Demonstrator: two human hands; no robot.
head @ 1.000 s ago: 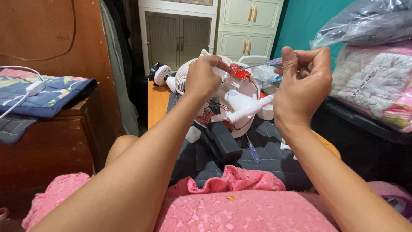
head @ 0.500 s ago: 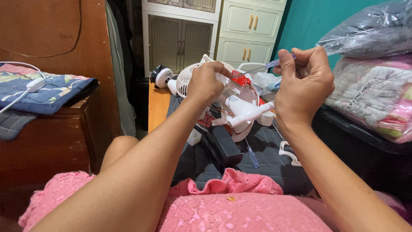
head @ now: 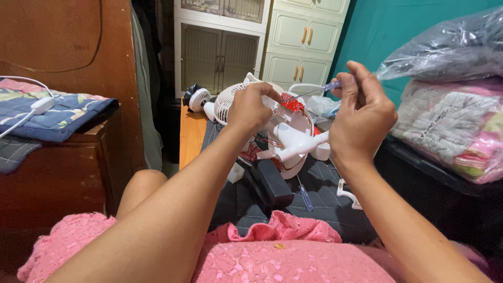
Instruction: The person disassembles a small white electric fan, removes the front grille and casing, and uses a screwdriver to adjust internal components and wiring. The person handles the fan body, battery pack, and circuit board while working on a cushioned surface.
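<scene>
Screwdriver laid level, tip left, on the fan's red board.

My right hand (head: pixel 361 118) pinches the screwdriver (head: pixel 319 89) shut; my left hand (head: pixel 251 107) closes around the white fan (head: pixel 291 139).

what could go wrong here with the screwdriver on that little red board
The screwdriver in the right hand comes in at a shallow angle to the red circuit board, so its tip could slip and scratch the board or jab the left hand close beside it. The white fan body is held in the air, so thin wires hanging below might get strained.
</scene>
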